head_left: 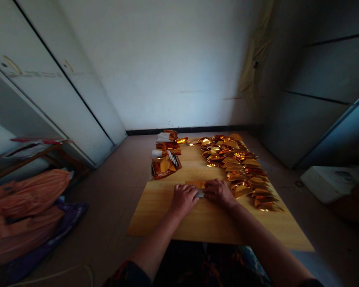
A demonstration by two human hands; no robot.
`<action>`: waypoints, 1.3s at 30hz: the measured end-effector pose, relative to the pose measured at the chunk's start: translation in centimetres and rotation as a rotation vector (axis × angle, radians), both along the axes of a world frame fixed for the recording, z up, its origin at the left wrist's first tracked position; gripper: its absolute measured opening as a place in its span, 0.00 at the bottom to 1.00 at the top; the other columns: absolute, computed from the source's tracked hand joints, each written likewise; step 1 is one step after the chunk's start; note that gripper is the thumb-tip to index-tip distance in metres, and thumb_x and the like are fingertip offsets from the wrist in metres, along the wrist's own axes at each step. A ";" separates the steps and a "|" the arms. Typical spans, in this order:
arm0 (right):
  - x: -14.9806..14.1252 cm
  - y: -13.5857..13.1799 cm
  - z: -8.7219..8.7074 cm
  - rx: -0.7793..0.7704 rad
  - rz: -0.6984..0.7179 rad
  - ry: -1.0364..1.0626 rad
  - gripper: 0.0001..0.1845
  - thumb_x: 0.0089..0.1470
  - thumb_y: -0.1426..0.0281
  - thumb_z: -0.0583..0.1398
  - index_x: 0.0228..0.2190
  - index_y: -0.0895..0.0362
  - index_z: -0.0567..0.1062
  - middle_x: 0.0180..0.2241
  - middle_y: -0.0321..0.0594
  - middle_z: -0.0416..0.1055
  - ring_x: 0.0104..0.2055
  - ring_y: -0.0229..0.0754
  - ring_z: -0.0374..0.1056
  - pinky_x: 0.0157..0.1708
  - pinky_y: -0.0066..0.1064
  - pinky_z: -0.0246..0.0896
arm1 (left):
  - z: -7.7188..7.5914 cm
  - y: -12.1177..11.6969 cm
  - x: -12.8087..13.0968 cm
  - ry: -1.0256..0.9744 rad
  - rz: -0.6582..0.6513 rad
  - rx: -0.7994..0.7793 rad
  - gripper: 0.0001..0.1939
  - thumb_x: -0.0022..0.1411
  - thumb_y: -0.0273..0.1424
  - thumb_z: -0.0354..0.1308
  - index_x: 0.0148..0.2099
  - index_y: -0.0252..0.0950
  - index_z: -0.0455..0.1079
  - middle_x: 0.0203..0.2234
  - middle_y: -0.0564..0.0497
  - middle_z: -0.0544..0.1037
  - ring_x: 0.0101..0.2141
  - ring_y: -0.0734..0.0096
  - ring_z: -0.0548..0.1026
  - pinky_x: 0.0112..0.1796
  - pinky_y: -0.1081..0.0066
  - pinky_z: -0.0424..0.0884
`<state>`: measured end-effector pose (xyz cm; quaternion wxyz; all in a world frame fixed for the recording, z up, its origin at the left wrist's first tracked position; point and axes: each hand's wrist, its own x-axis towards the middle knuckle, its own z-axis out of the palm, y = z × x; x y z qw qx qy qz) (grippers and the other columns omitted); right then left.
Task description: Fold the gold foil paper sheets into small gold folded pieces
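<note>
At the pale wooden bench (155, 221): two bare hands work side by side near its middle, forearms reaching in from the bottom of the view.
Left hand (184, 199): knuckles up, fingers curled inward, at the near edge of a gold foil sheet (194, 184); whether it pinches or only presses cannot be told.
Right hand (218, 192): knuckles up, fingers turned toward the left hand and just beside it; its hold is hidden too.
Between the hands: a small white-silver fold (200, 193) shows, its exact link to the sheet unclear.
Work in hand: the gold foil sheet lies flat on the bench, partly covered by both hands.
Right of the hands: a long band of folded gold foil triangles (237, 171) runs up the bench, its nearest pieces close to the right hand.
Far left of the bench: stacked gold foil packets (166, 165) lie with white paper strips (163, 137).
On the floor: orange sacks (24, 207) and a purple bag (68, 213) lie left, a white box (332, 183) right.
</note>
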<state>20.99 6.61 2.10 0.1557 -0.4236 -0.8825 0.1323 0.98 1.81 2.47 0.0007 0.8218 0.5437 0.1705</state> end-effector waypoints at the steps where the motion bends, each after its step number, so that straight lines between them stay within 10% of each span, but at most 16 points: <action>1: -0.1 0.1 0.0 -0.005 -0.008 0.004 0.09 0.54 0.61 0.60 0.36 0.46 0.79 0.45 0.36 0.71 0.46 0.42 0.62 0.45 0.36 0.49 | 0.0 0.0 0.1 0.001 0.004 0.003 0.10 0.57 0.34 0.59 0.43 0.43 0.70 0.46 0.50 0.76 0.46 0.62 0.70 0.46 0.55 0.58; 39: -2.9 1.8 1.8 -0.055 -0.073 -0.215 0.11 0.56 0.61 0.58 0.31 0.54 0.75 0.35 0.41 0.73 0.38 0.42 0.66 0.40 0.31 0.48 | -0.8 -1.4 -0.3 -0.007 -0.027 -0.050 0.20 0.60 0.27 0.51 0.55 0.45 0.61 0.54 0.48 0.68 0.55 0.60 0.62 0.55 0.44 0.51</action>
